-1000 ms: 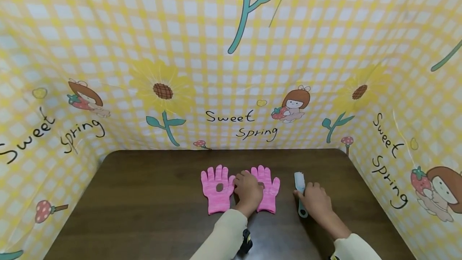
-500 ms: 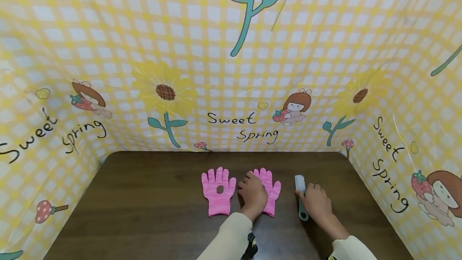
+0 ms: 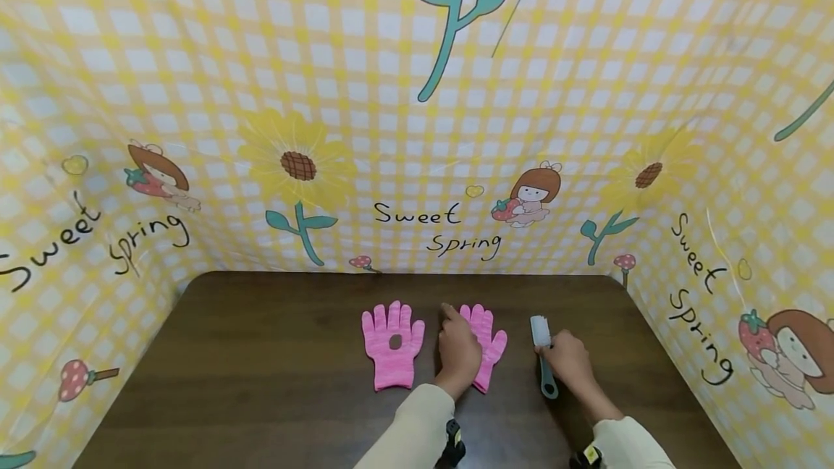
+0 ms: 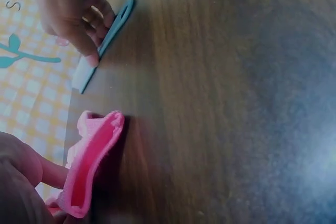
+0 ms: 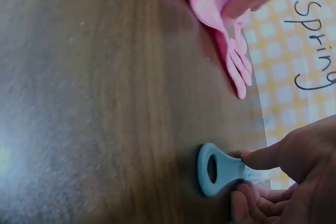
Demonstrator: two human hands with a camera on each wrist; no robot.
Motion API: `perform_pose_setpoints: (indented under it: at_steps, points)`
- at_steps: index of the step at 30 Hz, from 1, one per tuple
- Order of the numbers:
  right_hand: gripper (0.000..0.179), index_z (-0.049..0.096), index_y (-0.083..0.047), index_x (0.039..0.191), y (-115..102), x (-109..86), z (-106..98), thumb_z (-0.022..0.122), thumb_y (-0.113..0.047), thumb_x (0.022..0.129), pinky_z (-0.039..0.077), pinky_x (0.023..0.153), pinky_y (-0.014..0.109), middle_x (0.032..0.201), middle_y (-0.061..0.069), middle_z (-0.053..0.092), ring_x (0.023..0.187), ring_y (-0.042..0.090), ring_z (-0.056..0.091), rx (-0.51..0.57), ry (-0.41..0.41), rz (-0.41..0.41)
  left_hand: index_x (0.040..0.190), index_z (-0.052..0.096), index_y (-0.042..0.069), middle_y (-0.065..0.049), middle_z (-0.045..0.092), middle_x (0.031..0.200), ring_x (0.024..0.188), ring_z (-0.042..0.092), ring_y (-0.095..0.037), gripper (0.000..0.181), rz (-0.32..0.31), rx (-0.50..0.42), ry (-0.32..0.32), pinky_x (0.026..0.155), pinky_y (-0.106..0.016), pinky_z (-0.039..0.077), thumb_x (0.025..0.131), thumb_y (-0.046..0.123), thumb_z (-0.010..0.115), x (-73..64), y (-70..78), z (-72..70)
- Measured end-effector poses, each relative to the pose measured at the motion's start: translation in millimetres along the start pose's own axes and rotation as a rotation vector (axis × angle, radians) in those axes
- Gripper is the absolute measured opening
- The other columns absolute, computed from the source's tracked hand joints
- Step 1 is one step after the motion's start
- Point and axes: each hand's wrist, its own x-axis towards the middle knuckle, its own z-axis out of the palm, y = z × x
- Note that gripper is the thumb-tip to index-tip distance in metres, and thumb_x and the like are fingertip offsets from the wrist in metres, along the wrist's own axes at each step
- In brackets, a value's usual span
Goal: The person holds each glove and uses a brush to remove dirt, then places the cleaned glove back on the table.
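Two pink gloves [image 3: 394, 368] — one brush [image 3: 540, 331]

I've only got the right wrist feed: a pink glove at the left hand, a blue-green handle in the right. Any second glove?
Observer: Yes. Head view has a second pink glove flat on the table, to the left of the left hand.
Operator: What's on the far end of the handle? Mostly blocked for me.
Observer: A white head, sticking out past the right hand in the head view.
Operator: And the held glove, can you see its opening?
Observer: Yes. In the left wrist view its cuff gapes open toward that camera.
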Motion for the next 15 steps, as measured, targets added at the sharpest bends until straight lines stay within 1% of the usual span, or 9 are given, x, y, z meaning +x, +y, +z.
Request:
perform_pose_setpoints:
  at_steps: [2,4,7,8,9,12,15]
  points:
    - [0.045,0.049,-0.013,0.053,-0.5,0.5,-2.4,0.073,-0.025,0.090,0.040,0.052,0.033,0.060,0.003,0.055,0.060,0.021,0.052,0.019,-0.019,0.022,0.139,0.044,-0.017,-0.025,0.072,0.087,0.080,0.074,-0.038,0.061,-0.011,-0.002,0.005,0.071,-0.047,0.063,0.084,-0.005,0.069,1.8,-0.7,-0.8]
    - [0.049,0.045,-0.016,0.050,-1.0,0.7,-4.3,0.073,-0.025,0.089,0.039,0.052,0.031,0.057,0.001,0.053,0.059,0.020,0.052,0.034,-0.036,0.042,0.126,0.052,-0.016,-0.024,0.070,0.079,0.077,0.073,-0.040,0.048,-0.021,0.006,0.006,0.067,-0.049,0.062,0.084,-0.003,0.070,3.3,-1.0,-1.8]
    - [0.042,0.045,-0.016,0.054,-2.6,0.3,-7.8,0.073,-0.024,0.085,0.039,0.052,0.030,0.060,0.001,0.053,0.060,0.019,0.051,0.061,-0.067,0.074,0.100,0.061,-0.009,-0.023,0.069,0.079,0.078,0.071,-0.041,0.024,-0.040,0.026,-0.005,0.069,-0.052,0.061,0.081,0.000,0.073,5.9,-1.5,-3.3]
    - [0.038,0.046,-0.015,0.057,-3.0,0.7,-8.9,0.073,-0.023,0.083,0.040,0.051,0.029,0.062,0.002,0.052,0.059,0.019,0.051,0.076,-0.082,0.086,0.090,0.063,-0.007,-0.022,0.069,0.078,0.078,0.071,-0.042,0.016,-0.040,0.032,-0.010,0.069,-0.052,0.060,0.080,0.001,0.073,6.8,-1.7,-3.8]
    - [0.035,0.047,-0.014,0.059,-3.5,0.8,-10.2,0.073,-0.022,0.081,0.041,0.051,0.029,0.063,0.003,0.052,0.059,0.019,0.051,0.090,-0.096,0.095,0.082,0.063,-0.004,-0.021,0.070,0.077,0.077,0.071,-0.041,0.012,-0.036,0.037,-0.014,0.069,-0.053,0.060,0.080,0.001,0.073,7.6,-1.9,-4.2]
    - [0.032,0.050,-0.010,0.066,-4.3,2.5,-13.5,0.077,-0.023,0.079,0.042,0.050,0.028,0.064,0.003,0.051,0.058,0.018,0.051,0.128,-0.147,0.133,0.065,0.062,0.002,-0.018,0.071,0.073,0.075,0.071,-0.040,0.018,-0.009,0.045,-0.023,0.066,-0.053,0.059,0.079,0.001,0.073,9.0,-3.5,-4.6]
    - [0.034,0.053,-0.005,0.072,-4.1,4.0,-15.7,0.080,-0.026,0.078,0.044,0.052,0.028,0.067,0.005,0.052,0.061,0.019,0.052,0.119,-0.170,0.136,0.058,0.058,0.007,-0.014,0.068,0.066,0.068,0.069,-0.036,0.026,0.018,0.037,-0.040,0.059,-0.049,0.056,0.078,0.001,0.072,8.4,-5.5,-6.2]
